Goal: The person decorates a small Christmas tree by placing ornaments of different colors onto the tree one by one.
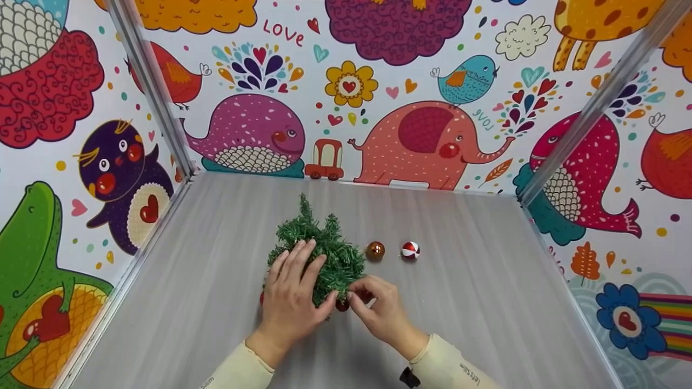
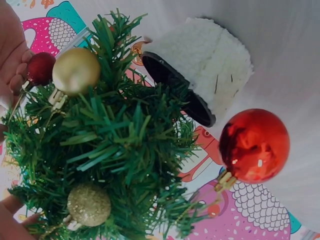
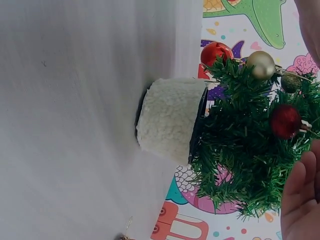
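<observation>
A small green artificial Christmas tree (image 1: 343, 262) stands on the table in a white, fuzzy pot (image 3: 170, 120). My left hand (image 1: 292, 289) lies over its branches with fingers extended, the thumb reaching toward my right hand. At the tree's near right side, my right hand (image 1: 381, 308) pinches the hanging loop of a dark red bauble (image 2: 41, 69) between thumb and forefinger. Around the branches hang a matte gold bauble (image 2: 76, 71), a glittery gold one and a shiny red bauble (image 2: 255, 146). The head view hides most of these behind my left hand.
To the right of the tree, a copper-coloured bauble (image 1: 375, 250) and a red-and-white bauble (image 1: 410, 250) lie on the grey table (image 1: 476, 302). Printed cartoon walls and metal posts (image 1: 584, 102) enclose the table at the back and sides.
</observation>
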{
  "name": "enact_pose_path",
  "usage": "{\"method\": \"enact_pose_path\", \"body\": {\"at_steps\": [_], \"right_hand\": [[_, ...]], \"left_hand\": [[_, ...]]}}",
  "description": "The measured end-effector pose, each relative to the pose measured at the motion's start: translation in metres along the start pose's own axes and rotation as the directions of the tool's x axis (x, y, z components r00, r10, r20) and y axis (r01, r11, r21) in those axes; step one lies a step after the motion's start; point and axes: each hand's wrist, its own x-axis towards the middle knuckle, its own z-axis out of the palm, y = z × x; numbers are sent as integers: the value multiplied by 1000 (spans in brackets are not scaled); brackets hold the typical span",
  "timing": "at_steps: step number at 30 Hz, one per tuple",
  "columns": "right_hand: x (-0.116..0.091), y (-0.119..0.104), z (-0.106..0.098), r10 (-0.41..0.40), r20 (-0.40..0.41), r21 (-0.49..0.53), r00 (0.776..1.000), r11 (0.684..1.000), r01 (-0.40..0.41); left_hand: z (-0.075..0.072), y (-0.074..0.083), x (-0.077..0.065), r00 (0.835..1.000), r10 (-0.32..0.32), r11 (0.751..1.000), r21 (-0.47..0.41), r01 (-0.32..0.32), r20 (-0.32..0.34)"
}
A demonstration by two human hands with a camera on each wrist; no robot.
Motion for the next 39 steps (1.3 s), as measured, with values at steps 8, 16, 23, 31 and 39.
{"method": "enact_pose_path", "body": {"at_steps": [8,16,23,31,39], "right_hand": [[-3,8,5,26,-19,-27,999,999,-27],[-12,19,9,70,55,-60,996,996,-66],[-12,17,9,58,69,-33,996,998,-56],[-13,18,7,51,67,-40,996,998,-49],[-16,22,2,-17,32,-76,999,997,19]], "left_hand": [[2,-1,-1,1000,5,1000,0,-5,-9],[3,-2,-3,1000,12,1000,-14,-12,0],[3,-4,-5,1000,31,999,-24,-31,0],[2,-4,-5,999,46,999,-16,-46,20],[-1,-4,-5,999,41,999,-17,-40,31]]}}
